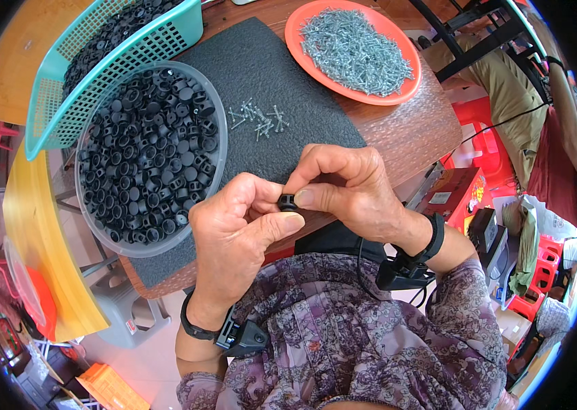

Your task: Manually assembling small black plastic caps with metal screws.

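Observation:
Between my two hands, above the table's near edge, is a small round black plastic part (287, 202). My left hand (237, 229) grips it from the left with bent fingers, the thumb lying just below it. My right hand (346, 191) pinches its right side between thumb and forefinger; whether a screw is also in those fingers is hidden. Beyond my hands, a small scatter of silver screws (259, 119) lies on a dark grey mat (247, 58). To the left, a clear round tub (219, 164) holds many similar black parts.
A turquoise basket (159, 44) of black pieces stands at the far left, against the tub. An orange-red plate (293, 34) heaped with screws sits far right on the wooden table (398, 133). A seated person's leg (500, 89) and red stools (483, 147) are beyond the right edge.

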### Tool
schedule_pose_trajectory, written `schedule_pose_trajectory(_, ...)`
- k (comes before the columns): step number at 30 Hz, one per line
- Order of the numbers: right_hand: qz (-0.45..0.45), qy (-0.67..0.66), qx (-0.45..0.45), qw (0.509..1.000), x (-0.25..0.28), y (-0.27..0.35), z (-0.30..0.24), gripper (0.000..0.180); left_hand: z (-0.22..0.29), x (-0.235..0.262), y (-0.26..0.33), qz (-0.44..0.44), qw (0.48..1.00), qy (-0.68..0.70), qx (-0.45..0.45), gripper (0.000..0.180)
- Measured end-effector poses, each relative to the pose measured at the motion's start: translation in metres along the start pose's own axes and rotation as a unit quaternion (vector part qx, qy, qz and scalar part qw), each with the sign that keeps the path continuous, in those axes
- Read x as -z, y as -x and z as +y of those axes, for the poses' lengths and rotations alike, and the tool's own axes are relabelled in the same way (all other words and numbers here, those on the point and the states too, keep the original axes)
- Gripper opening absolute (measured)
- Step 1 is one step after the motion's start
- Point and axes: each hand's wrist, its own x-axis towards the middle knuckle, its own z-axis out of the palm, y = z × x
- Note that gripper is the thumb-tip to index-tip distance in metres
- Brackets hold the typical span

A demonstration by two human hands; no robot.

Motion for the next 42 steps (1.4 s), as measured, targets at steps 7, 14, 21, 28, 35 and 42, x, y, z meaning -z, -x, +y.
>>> schedule_pose_trajectory(7, 0.003, -0.041, -0.023, 0.999, -0.002, 0.001, -0.003, 0.010, -0.008, -0.001, 0.003, 0.035, 0.975, -0.160, -0.153, 0.025)
schedule_pose_trajectory(14, -0.003, -0.017, -0.006, 1.000, -0.001, 0.003, -0.004, 0.010, -0.007, 0.000, 0.001, 0.030, 0.946, -0.237, -0.220, 0.028)
schedule_pose_trajectory(21, -0.014, 0.040, 0.044, 0.998, 0.001, 0.006, -0.007, 0.011, -0.017, 0.000, -0.004, 0.031, 0.907, -0.296, -0.297, 0.036)
schedule_pose_trajectory(28, -0.054, -0.003, -0.016, 0.998, 0.005, 0.006, -0.016, 0.012, -0.012, -0.005, -0.004, 0.064, 0.892, -0.269, -0.358, 0.022)
schedule_pose_trajectory(35, -0.030, -0.114, -0.093, 0.989, 0.008, -0.006, -0.021, 0.021, -0.012, -0.010, -0.004, 0.112, 0.885, -0.279, -0.356, 0.032)
schedule_pose_trajectory(42, 0.085, 0.117, -0.049, 0.988, 0.027, -0.066, -0.054, 0.017, 0.001, 0.017, 0.010, 0.120, 0.878, -0.273, -0.374, 0.036)
